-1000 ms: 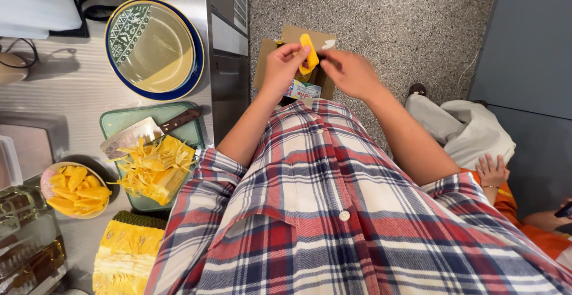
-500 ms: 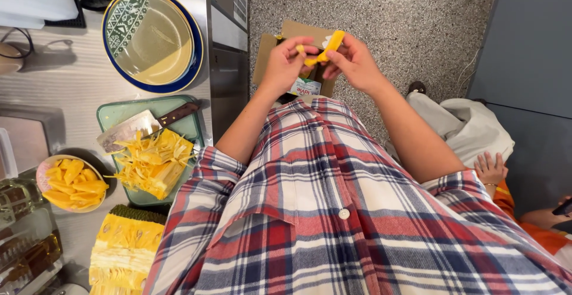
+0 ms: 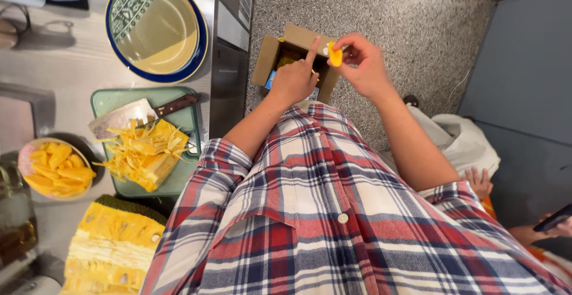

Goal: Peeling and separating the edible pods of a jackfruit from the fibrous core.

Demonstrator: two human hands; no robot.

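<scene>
At the left edge of the frame sits a bowl of yellow fruit pods. Below it, at lower left, lies a cut jackfruit section with green rind uppermost. Right of the bowl, a green cutting board carries a heap of yellow fibrous strands and a cleaver with a dark handle. At upper left stands a blue-rimmed patterned dish.

At upper centre, an open cardboard box rests on the speckled floor. The left hand is above the box, index finger extended, remaining fingers curled; whether it grips anything cannot be determined. Immediately right, the right hand pinches a small yellow fruit pod between thumb and fingertips, over the box's right edge.

Handling assessment: the pod appears light, soft and probably slippery or sticky; grip across its thicker middle with light pressure to avoid tearing.

At lower right, another person's hand is partly visible.
</scene>
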